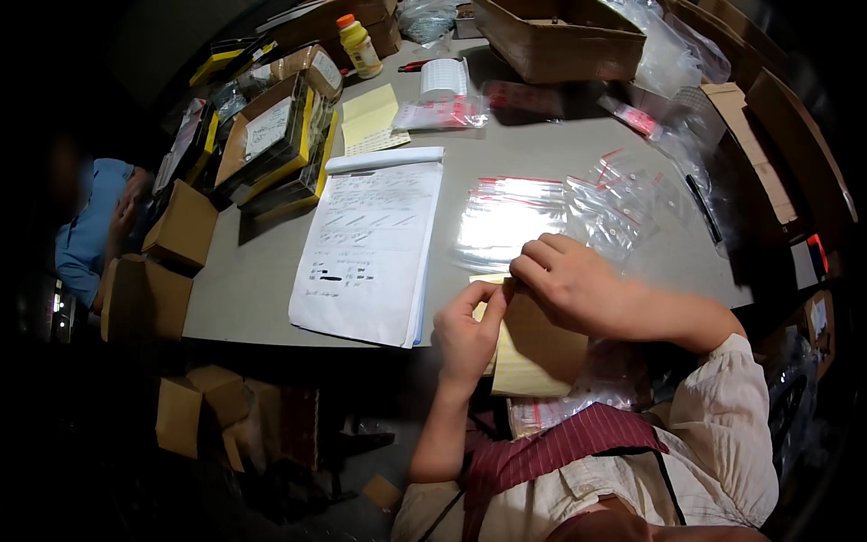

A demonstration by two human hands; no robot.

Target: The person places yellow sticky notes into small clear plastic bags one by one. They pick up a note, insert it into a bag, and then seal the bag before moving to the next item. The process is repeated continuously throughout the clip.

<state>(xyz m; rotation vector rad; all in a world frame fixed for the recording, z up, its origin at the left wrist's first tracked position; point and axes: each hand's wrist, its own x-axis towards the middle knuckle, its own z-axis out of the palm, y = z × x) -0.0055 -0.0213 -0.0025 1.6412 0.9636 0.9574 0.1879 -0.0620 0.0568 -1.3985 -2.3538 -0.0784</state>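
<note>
My left hand (466,327) and my right hand (567,282) meet at the table's near edge. Thumbs and fingers are pinched together, fingertips touching. Whatever sits between them is too small and dark to make out. Just below lies a yellow sheet (540,384) with faint rows on it, partly covered by my hands and their shadow. Beyond my fingers, clear zip bags with red-lined tops (513,217) lie in a neat overlapping stack. More loose clear bags (614,212) are spread to its right.
Left of my hands lies a written notepad (370,244). Behind it are yellow label sheets (372,117), a label roll (443,79) and a yellow bottle (359,47). A black pen (704,208) lies right; an open carton (560,45) stands at the back. Another person (95,226) is at far left.
</note>
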